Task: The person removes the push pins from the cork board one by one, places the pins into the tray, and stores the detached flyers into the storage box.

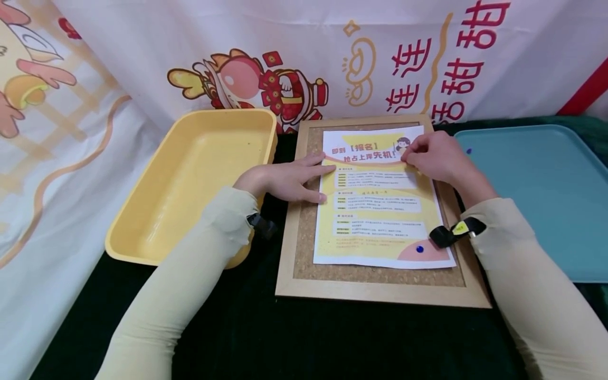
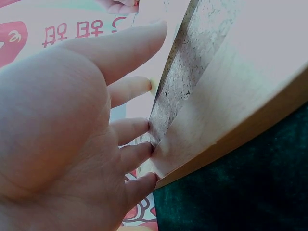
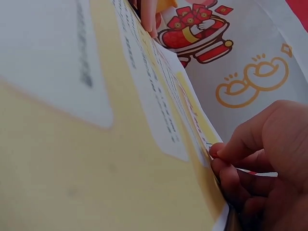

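Observation:
A printed yellow-and-white sheet of paper (image 1: 375, 206) lies on a wood-framed cork board (image 1: 304, 248). My left hand (image 1: 294, 178) spreads its fingers over the board's left side, with fingertips at the paper's left edge; the left wrist view shows the palm (image 2: 62, 130) and the straight fingers. At the paper's upper right, my right hand (image 1: 439, 155) pinches something small between thumb and index finger. It looks like a push pin (image 3: 212, 155), mostly hidden by the fingertips, with a hint of red showing. A blue push pin (image 1: 420, 249) sits on the paper's lower right corner.
Left of the board stands a deep yellow tray (image 1: 138, 232). A teal tray (image 1: 537, 211) lies on the right, with another small blue pin (image 1: 469, 151) near its upper left corner. Dark green cloth (image 1: 332, 343) covers the table; a printed white curtain (image 1: 313, 31) hangs behind.

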The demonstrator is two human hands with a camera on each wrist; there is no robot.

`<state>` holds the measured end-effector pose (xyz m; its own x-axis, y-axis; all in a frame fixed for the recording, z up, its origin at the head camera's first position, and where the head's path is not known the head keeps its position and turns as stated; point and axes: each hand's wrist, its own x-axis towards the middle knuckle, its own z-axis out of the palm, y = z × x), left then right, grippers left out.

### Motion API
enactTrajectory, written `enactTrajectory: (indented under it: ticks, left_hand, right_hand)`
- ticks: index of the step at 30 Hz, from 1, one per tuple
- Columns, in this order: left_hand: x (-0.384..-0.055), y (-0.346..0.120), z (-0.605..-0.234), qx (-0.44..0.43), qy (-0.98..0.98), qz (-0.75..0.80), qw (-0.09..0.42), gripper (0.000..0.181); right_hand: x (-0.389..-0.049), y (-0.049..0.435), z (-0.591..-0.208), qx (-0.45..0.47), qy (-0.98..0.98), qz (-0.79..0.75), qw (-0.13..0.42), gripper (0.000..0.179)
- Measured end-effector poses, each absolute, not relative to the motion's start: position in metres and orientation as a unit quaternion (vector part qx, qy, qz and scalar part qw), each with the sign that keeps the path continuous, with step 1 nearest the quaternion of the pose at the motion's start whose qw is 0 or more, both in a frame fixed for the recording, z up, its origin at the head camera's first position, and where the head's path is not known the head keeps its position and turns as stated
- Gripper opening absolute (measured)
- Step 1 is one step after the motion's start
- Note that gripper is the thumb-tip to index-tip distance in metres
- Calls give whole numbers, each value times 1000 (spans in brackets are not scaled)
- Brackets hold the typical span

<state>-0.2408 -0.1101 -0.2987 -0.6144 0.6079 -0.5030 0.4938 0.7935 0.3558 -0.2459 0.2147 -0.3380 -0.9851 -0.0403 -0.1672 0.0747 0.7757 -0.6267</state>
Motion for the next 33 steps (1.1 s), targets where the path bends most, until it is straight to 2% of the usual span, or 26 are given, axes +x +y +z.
enactTrajectory:
  ticks: [13, 33]
  left_hand:
    - [-242, -104, -298, 312, 892, 87, 314, 85]
    - [-240, -107, -297, 314, 893, 88, 312, 84]
  right_hand:
    - [-242, 241, -337, 39, 920, -387, 60, 35]
    - [-245, 296, -320, 180, 889, -415, 66, 51]
